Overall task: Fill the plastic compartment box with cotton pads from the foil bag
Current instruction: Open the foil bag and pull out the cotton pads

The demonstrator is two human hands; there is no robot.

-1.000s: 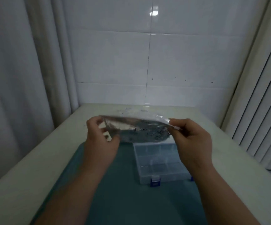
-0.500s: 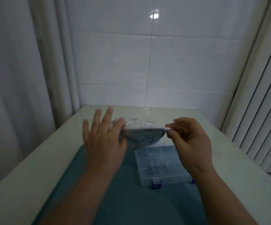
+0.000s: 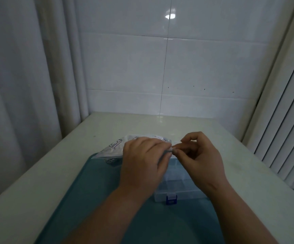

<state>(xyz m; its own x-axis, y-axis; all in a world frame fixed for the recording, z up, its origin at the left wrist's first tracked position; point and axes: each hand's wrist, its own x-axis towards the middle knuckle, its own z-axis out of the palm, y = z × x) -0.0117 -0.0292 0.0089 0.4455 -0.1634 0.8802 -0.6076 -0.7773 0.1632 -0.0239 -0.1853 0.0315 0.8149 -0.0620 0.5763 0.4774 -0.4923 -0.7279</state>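
Foil bag (image 3: 118, 147) held low over teal mat (image 3: 98, 191), just behind compartment box (image 3: 178, 188). Left hand (image 3: 142, 162) grip clamped on bag edge; right hand (image 3: 201, 155) grip pinching same edge, likely to pull mouth open. Box on mat, on desk (image 3: 107, 125).

**Pale tabletop, teal mat on top**

A pale, cream-coloured tabletop (image 3: 68, 166) fills the lower half of the view. A teal mat (image 3: 96, 199) lies flat on it, covering the near middle and running off the bottom edge. Bare tabletop shows to the left, to the right and beyond the mat's far edge. A clear plastic compartment box (image 3: 179, 188) with a blue latch (image 3: 171, 200) facing the person sits on the mat's far right part
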